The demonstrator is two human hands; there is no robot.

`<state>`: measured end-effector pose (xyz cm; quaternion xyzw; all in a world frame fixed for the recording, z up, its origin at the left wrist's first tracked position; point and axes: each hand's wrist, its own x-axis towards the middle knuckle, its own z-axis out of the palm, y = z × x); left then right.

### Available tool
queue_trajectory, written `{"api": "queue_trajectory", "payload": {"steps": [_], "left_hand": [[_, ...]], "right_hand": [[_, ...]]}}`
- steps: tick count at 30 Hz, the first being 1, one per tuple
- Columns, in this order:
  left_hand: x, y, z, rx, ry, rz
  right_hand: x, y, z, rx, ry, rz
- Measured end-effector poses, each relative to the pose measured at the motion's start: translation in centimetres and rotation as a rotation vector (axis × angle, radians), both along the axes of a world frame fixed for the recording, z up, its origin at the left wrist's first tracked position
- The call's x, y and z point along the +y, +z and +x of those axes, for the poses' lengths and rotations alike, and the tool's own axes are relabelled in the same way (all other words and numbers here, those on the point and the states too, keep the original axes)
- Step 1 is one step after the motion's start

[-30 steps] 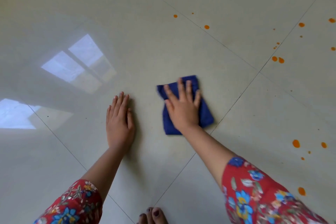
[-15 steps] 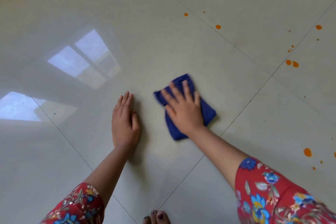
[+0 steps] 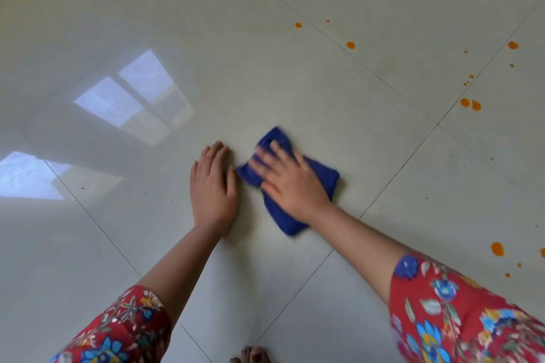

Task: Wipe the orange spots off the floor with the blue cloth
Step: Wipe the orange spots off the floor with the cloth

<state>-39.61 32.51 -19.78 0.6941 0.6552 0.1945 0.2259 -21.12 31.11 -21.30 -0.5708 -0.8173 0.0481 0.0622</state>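
A folded blue cloth (image 3: 323, 177) lies on the pale tiled floor near the middle of the view. My right hand (image 3: 290, 183) presses flat on it with spread fingers, blurred by motion. Just left of the cloth, my left hand (image 3: 213, 186) rests flat on the floor, almost touching the cloth's left corner. Orange spots dot the floor to the right and far side: a pair (image 3: 470, 104) beyond the cloth, one (image 3: 350, 45) near a grout line, one (image 3: 497, 249) at the right edge, and several small specks at the top.
Glossy tiles reflect a window (image 3: 132, 97) at the left. Dark grout lines (image 3: 398, 177) cross diagonally. My toes (image 3: 250, 356) show at the bottom edge. Red floral sleeves cover both forearms.
My right hand has slid the cloth leftward toward my left hand and turned it. The left hand stays planted. The view has shifted slightly.
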Motion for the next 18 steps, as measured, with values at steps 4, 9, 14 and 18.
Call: {"api": "queue_trajectory", "payload": {"steps": [4,9,14,18], "left_hand": [[2.2,0.0,3.1,-0.021,-0.028,-0.014],[2.4,-1.0,5.3,0.123,-0.024,0.000],[2.4,-1.2,5.1,0.146,-0.032,0.006],[2.2,-1.2,5.4,0.192,-0.064,-0.019]], "right_hand": [[-0.8,-0.1,4.8,0.000,0.073,-0.020],[3.7,0.5,7.4,0.022,-0.529,-0.045],[2.8,-0.1,6.8,-0.055,0.186,-0.017],[7.7,0.3,7.1,0.050,-0.590,-0.049]]}}
